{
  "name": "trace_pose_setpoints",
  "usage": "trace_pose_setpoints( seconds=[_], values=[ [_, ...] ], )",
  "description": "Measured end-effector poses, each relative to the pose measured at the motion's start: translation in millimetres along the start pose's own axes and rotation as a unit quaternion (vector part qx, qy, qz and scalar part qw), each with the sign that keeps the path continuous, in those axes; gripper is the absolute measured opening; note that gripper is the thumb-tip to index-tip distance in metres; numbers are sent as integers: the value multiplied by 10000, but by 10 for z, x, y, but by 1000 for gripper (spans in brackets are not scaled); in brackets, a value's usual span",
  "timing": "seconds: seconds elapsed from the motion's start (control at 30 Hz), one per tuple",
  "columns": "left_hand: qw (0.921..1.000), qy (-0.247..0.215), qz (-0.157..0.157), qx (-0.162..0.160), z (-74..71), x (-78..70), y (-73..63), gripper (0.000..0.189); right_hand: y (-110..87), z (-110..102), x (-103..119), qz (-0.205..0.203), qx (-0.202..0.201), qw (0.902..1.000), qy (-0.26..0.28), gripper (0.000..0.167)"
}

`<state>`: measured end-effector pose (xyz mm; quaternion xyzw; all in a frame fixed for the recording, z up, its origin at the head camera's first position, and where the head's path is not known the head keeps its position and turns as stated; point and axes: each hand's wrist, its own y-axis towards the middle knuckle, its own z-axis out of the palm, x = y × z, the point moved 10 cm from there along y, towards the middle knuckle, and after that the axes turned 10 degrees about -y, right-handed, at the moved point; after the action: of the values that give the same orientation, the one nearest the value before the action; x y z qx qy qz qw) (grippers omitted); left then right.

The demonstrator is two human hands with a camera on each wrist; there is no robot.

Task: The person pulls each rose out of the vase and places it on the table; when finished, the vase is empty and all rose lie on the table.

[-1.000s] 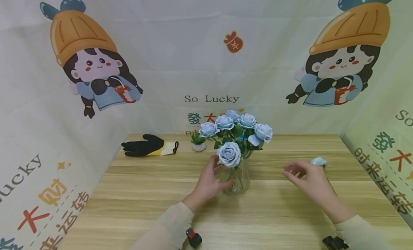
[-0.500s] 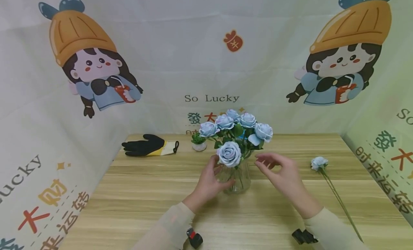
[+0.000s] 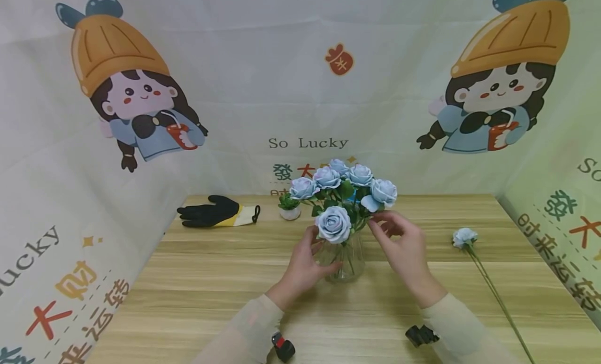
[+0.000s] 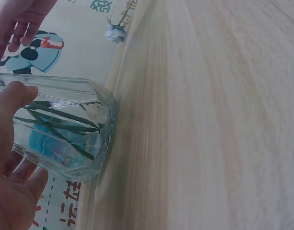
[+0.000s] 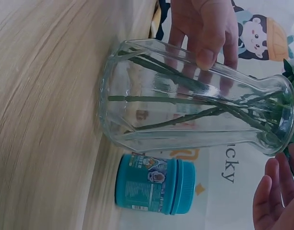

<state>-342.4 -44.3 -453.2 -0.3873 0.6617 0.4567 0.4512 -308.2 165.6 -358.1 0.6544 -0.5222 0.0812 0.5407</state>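
A clear glass vase [image 3: 356,262] stands upright on the table, holding several pale blue roses [image 3: 333,224] with green leaves. My left hand [image 3: 300,267] holds the vase from the left, its thumb across the near side and fingers behind the glass. Crossed green stems [image 5: 170,99] show through the glass in the right wrist view. At the vase's right, my right hand [image 3: 404,244] has its loosely bent fingertips by the rim and the leaves below the roses. Whether they touch a leaf or stem is unclear. Apart to the right lies a single pale blue rose [image 3: 465,238] on a long stem.
Behind the vase stands a teal lidded jar [image 5: 154,184], mostly hidden in the head view. A small potted succulent [image 3: 289,207] and a black and yellow work glove [image 3: 213,213] lie back left on the wooden table [image 3: 211,280]. Printed cloth [image 3: 263,82] encloses the back and sides.
My right hand has moved left, away from the loose rose, to the right side of the vase's rim. The left hand has stayed on the vase, which has not moved.
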Motion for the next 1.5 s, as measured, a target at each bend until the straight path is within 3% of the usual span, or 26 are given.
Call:
trace_pose_setpoints(
  seconds=[0.8, 1.03, 1.3, 1.5],
  values=[
    [9999, 88, 65, -69, 5, -6, 2, 86, 13, 8, -85, 768, -615, 9937, 531, 8],
    [9999, 24, 91, -98, 2, 4, 6, 90, 46, -62, -24, 563, -770, 9903, 1010, 6],
    [9999, 36, 95, -100, -4, 6, 2, 91, 85, -204, 52, 471, -1036, 9884, 1004, 6],
    [9998, 60, 119, -122, -5, -1, 1, 92, 163, -239, 84, 422, -1027, 9829, 1469, 10]
  ],
)
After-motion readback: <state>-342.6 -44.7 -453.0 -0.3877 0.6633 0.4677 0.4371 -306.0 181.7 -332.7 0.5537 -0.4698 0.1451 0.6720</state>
